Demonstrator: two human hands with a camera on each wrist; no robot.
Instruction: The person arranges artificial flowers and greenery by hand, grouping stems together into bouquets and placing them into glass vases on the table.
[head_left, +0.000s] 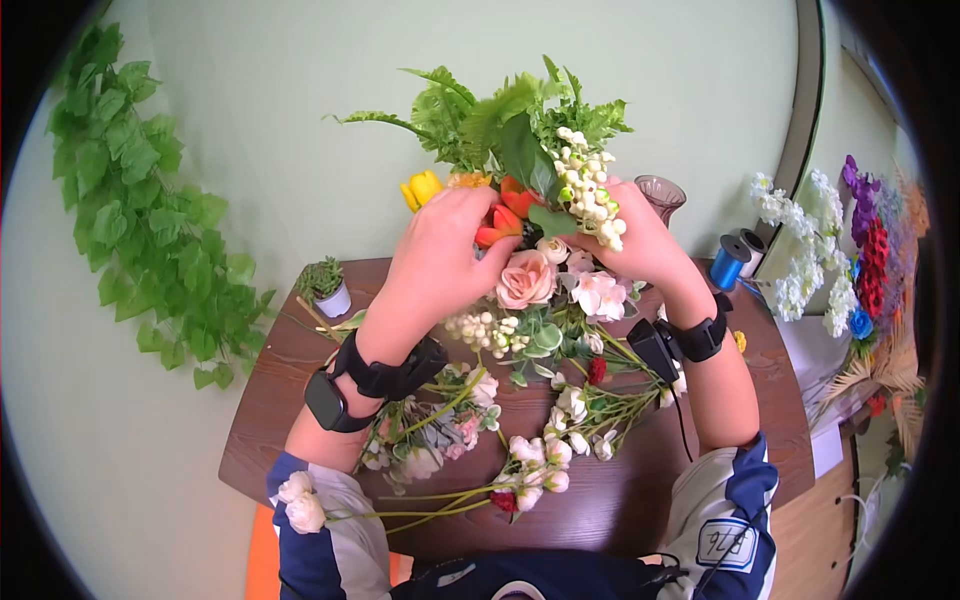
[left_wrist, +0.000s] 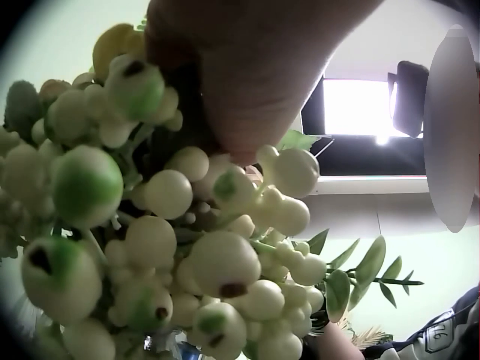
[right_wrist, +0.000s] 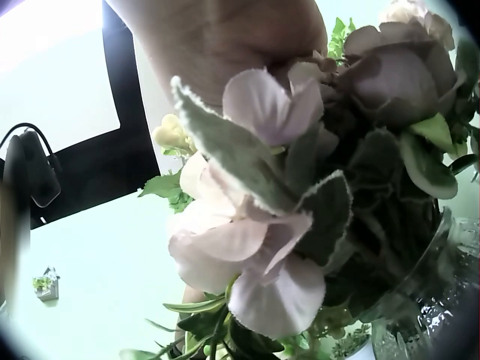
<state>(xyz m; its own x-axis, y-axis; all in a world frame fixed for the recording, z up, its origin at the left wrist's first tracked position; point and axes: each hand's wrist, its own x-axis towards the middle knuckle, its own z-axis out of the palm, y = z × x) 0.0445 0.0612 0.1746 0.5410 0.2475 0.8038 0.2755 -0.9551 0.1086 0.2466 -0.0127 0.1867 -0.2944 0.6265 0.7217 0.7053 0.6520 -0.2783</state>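
Observation:
In the head view, my left hand [head_left: 445, 240] is at the left of the flower arrangement, fingers curled around the orange-red tulips [head_left: 500, 228]. My right hand [head_left: 645, 235] reaches in from the right behind the white berry cluster [head_left: 590, 190], by a green leaf [head_left: 552, 222]; its fingertips are hidden. Below both hands are a pink rose [head_left: 526, 279] and pale pink blossoms [head_left: 599, 295]. Fern leaves [head_left: 490, 120] rise above. White berries [left_wrist: 225, 262] fill the left wrist view under the left hand [left_wrist: 247, 67]. The right wrist view has the right hand [right_wrist: 232, 45] above pale blossoms [right_wrist: 240, 240] and a glass vase rim [right_wrist: 427, 255].
Loose white flower stems [head_left: 530, 465] and berry sprigs [head_left: 490, 330] lie on the brown table [head_left: 440, 535]. A potted succulent [head_left: 330, 290] stands left, a glass vase [head_left: 662, 195] behind the right hand, spools [head_left: 728, 262] at right. Ivy [head_left: 140, 200] hangs on the wall.

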